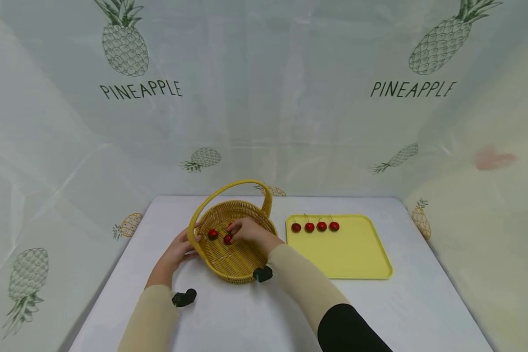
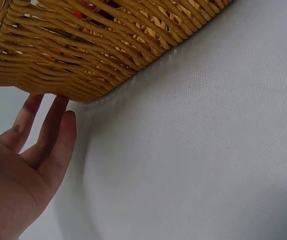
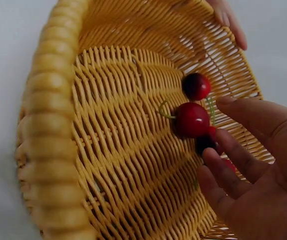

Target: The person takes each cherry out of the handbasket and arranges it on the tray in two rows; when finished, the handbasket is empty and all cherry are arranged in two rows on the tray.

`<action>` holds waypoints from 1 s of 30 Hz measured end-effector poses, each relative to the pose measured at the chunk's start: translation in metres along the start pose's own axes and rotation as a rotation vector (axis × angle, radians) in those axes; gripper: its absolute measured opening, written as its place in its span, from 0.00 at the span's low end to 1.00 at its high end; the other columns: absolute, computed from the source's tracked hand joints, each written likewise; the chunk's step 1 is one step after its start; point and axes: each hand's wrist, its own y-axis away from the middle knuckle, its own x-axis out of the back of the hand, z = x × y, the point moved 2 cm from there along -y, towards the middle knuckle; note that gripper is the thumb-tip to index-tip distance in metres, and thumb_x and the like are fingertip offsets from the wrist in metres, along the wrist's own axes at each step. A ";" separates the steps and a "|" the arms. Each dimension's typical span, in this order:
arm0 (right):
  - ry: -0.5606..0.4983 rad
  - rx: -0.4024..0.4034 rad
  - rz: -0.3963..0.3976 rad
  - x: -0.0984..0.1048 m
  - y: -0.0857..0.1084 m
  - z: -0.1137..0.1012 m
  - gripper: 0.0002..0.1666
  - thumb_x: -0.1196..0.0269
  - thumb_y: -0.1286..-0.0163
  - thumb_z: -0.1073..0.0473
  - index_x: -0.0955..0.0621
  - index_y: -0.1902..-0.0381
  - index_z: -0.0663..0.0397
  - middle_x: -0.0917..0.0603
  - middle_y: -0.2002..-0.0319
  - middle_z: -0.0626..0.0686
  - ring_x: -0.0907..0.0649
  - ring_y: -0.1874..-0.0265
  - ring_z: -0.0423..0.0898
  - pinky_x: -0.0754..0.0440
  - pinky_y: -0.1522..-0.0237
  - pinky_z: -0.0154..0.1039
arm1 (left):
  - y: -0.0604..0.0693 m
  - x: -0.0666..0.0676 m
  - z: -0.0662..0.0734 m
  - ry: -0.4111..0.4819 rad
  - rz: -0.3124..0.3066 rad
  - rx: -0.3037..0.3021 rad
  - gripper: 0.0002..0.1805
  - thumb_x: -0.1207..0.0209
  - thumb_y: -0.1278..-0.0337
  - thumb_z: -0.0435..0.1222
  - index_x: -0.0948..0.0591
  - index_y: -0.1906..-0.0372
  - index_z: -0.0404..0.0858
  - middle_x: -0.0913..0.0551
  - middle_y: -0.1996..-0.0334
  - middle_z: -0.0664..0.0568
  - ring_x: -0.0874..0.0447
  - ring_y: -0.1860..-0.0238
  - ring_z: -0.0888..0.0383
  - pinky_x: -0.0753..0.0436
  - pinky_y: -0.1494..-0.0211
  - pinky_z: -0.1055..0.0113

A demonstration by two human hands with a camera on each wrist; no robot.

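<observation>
A woven yellow-brown basket [image 1: 242, 266] with a tall arched handle [image 1: 232, 184] stands on the table. My left hand [image 1: 179, 250] holds its left side; in the left wrist view the fingers [image 2: 48, 127] reach behind the lower wall. Several red cherries lie inside, among them one cherry [image 1: 212, 234] near the left wall and another cherry [image 3: 191, 120] with a green stem. My right hand [image 1: 248, 230] is inside the basket beside them. In the right wrist view, its thumb and fingers are spread apart close to the cherries, partly covering some.
Right of the basket lies a yellow tray [image 1: 347, 256], with several stemmed cherries [image 1: 309, 227] in a row along its far edge. Both stand on a white-covered table [image 1: 220, 318]. A curtain printed with pineapples [image 1: 264, 112] hangs behind and at the sides.
</observation>
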 end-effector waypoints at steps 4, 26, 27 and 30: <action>0.052 -0.010 -0.014 -0.002 -0.004 0.003 0.20 0.30 0.42 0.69 0.15 0.49 0.56 0.18 0.60 0.50 0.22 0.58 0.43 0.21 0.57 0.37 | -0.002 -0.001 -0.001 0.013 -0.006 0.002 0.34 0.43 0.33 0.39 0.40 0.25 0.46 0.35 0.33 0.35 0.22 0.47 0.46 0.21 0.46 0.49; 0.084 -0.028 0.040 -0.020 -0.014 0.010 0.17 0.29 0.41 0.67 0.13 0.53 0.53 0.16 0.58 0.48 0.20 0.56 0.45 0.21 0.53 0.40 | 0.002 -0.002 0.002 0.015 0.007 0.005 0.34 0.43 0.32 0.40 0.41 0.25 0.45 0.35 0.32 0.34 0.22 0.45 0.43 0.21 0.46 0.48; 0.083 -0.028 0.045 -0.021 -0.014 0.010 0.17 0.29 0.41 0.68 0.13 0.53 0.53 0.17 0.58 0.49 0.20 0.56 0.46 0.21 0.53 0.40 | 0.002 -0.002 0.001 0.018 0.012 0.008 0.34 0.43 0.32 0.40 0.40 0.25 0.46 0.35 0.32 0.35 0.22 0.45 0.43 0.21 0.47 0.49; 0.072 -0.034 0.052 -0.022 -0.014 0.010 0.17 0.29 0.41 0.68 0.13 0.53 0.53 0.17 0.58 0.49 0.20 0.55 0.46 0.21 0.51 0.41 | 0.002 -0.002 0.001 0.023 0.020 0.017 0.33 0.43 0.32 0.40 0.39 0.25 0.47 0.34 0.32 0.36 0.22 0.45 0.43 0.20 0.47 0.49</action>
